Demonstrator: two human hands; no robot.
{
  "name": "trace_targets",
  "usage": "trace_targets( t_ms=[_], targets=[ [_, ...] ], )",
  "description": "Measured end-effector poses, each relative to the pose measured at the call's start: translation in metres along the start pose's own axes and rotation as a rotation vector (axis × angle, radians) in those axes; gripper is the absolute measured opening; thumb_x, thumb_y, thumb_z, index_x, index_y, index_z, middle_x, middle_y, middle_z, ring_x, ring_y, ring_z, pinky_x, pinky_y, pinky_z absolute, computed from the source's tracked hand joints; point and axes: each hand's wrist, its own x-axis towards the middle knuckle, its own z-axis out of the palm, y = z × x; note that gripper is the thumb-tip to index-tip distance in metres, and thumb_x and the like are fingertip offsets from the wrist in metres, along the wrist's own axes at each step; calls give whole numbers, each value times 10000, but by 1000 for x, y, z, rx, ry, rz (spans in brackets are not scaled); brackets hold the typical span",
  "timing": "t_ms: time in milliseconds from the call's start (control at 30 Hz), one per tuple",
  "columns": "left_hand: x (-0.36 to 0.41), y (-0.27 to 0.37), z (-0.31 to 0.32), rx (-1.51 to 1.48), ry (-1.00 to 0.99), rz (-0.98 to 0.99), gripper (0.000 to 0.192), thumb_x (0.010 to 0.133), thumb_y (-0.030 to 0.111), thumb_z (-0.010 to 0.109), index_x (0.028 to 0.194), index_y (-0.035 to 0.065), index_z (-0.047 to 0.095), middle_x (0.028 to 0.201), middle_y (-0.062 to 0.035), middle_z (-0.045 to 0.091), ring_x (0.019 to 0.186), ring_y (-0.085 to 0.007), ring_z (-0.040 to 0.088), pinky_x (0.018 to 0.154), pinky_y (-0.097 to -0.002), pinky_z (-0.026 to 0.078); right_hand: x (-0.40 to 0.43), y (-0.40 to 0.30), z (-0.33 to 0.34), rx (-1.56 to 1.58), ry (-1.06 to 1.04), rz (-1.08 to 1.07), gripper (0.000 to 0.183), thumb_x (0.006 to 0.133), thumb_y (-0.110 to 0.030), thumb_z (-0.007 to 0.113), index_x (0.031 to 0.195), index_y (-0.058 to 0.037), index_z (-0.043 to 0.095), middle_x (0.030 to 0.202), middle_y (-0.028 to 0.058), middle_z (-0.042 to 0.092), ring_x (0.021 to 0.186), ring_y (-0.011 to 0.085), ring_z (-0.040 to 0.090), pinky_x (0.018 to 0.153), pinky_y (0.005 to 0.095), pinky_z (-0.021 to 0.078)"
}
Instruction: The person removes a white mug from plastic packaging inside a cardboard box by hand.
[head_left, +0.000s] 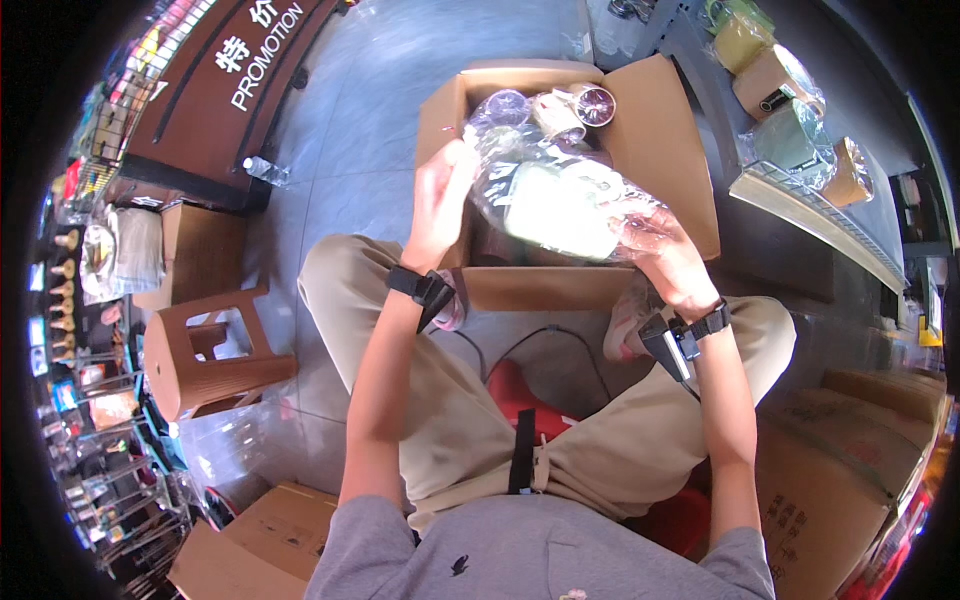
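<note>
A clear plastic bag (499, 180) is stretched between my hands above an open cardboard box (551, 289). Inside it is a pale, glare-washed piece that looks like a mug (559, 210). My left hand (448, 191) pinches the bag's far left edge. My right hand (664, 244) grips the mug's right end, with film over the fingers; whether they are inside the bag I cannot tell. Beyond the bag, a purple-tinted glass cup (595, 105), a whitish wrapped cup (556, 114) and another clear, purplish item (506, 107) show in the box. The bag hides much of its inside.
To the right, a shelf (817, 217) holds several film-wrapped mugs (791, 142). A brown plastic stool (217, 352) and a plastic bottle (266, 171) are on the left. Cartons (832, 480) flank me at lower right and lower left (262, 536). A cable (551, 330) runs between my feet.
</note>
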Motion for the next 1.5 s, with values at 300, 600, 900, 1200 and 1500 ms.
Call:
trace_targets(
  t_ms=[300,600,900,1200,1500],
  targets=[
    [5,-13,6,161,25,-187,311,945,215,477,680,57,516,630,95,396,569,-6,311,483,-195,240,5,-5,11,-65,70,-86,236,834,-23,579,1067,2,606,1016,77,635,935,141,587,862,283,450],
    [6,-20,-1,236,38,-175,336,933,239,487,727,-24,522,593,41,424,571,-29,350,492,-227,287,2,-10,13,-141,123,-245,280,859,-25,535,1138,-32,508,1049,69,592,1011,132,544,868,276,425],
    [-4,-25,-1,345,-87,-292,341,918,307,464,839,-23,502,744,-110,589,712,-165,550,666,-305,432,1,-14,3,128,154,-160,370,882,-49,488,1242,17,435,1125,99,563,999,153,563,817,290,489],
    [-8,-20,13,-119,-163,-303,265,889,187,562,993,-57,577,760,-1,602,734,-59,516,668,-240,426,7,-6,-1,76,144,-132,352,870,-49,521,1210,6,448,1138,103,551,1046,177,533,896,316,439],
    [13,4,-44,-409,302,-427,255,891,212,558,677,136,442,534,88,324,421,-4,228,389,-201,158,10,-30,-26,-85,394,-284,370,863,-38,536,1221,13,456,1100,116,575,991,171,564,853,292,451]
  ],
)
